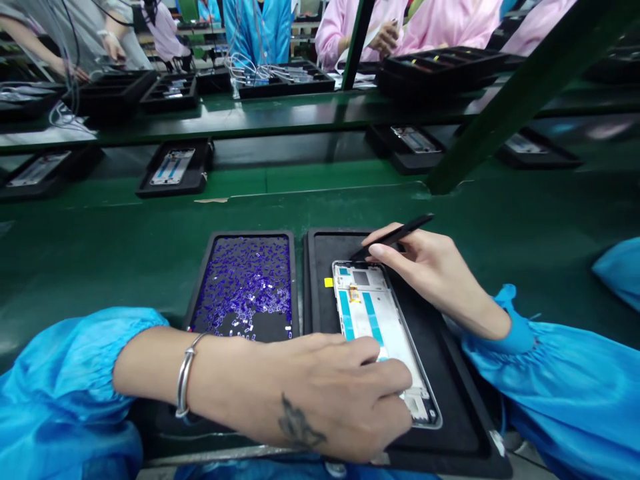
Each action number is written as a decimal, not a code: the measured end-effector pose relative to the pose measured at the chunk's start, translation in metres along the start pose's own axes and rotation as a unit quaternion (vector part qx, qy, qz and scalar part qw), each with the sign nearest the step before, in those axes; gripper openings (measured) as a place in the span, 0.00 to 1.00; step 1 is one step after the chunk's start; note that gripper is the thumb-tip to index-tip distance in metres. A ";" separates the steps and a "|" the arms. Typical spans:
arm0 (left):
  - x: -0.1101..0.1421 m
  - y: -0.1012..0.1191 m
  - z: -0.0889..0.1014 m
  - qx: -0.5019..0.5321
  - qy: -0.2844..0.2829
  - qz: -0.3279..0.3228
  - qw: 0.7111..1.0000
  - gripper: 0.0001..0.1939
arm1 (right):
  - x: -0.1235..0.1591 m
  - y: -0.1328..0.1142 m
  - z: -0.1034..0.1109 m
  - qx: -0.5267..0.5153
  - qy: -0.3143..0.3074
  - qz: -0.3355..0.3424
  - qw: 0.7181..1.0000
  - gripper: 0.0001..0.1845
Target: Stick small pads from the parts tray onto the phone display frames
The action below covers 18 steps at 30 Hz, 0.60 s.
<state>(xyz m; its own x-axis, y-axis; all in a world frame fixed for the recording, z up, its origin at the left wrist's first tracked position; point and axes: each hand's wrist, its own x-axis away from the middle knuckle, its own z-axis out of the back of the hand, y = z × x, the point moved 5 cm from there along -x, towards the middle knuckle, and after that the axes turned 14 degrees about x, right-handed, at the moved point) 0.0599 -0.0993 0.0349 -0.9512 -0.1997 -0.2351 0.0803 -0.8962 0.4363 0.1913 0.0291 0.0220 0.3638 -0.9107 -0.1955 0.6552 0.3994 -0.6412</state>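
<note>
A silver phone frame (400, 337), with blue adhesive strips on its inner side, lies face up and slightly slanted in a black tray (450, 400). My left hand (330, 393) lies across its lower left part with the fingers curled down onto it; the fingertips are hidden. My right hand (430, 273) pinches a slim black pen-like tool (400, 232), whose lower end reaches the frame's top edge. A small yellow tab (329, 283) shows beside the frame's upper left edge. Left of this tray, a second black tray (294, 280) holds many tiny purple-and-clear pieces (250, 273), partly covered by my left forearm.
Beyond the green bench (110, 247), black trays with phone frames (173, 167) (417, 140) sit along a lower strip. A slanted green post (500, 107) rises at the right. Co-workers in blue (257, 30) and pink (450, 23) clothing stand behind more trays and cables.
</note>
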 end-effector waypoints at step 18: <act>0.022 0.019 -0.021 -0.122 -0.058 0.062 0.989 0.07 | -0.016 0.026 0.034 -0.242 0.175 -0.059 0.952 0.17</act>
<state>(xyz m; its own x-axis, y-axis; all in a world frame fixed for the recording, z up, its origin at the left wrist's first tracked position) 0.0470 -0.1290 0.0201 -0.9560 -0.2806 -0.0855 0.2551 -0.9392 0.2298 0.2249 0.0572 0.0339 0.0082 -0.9597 -0.2811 0.2643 0.2732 -0.9249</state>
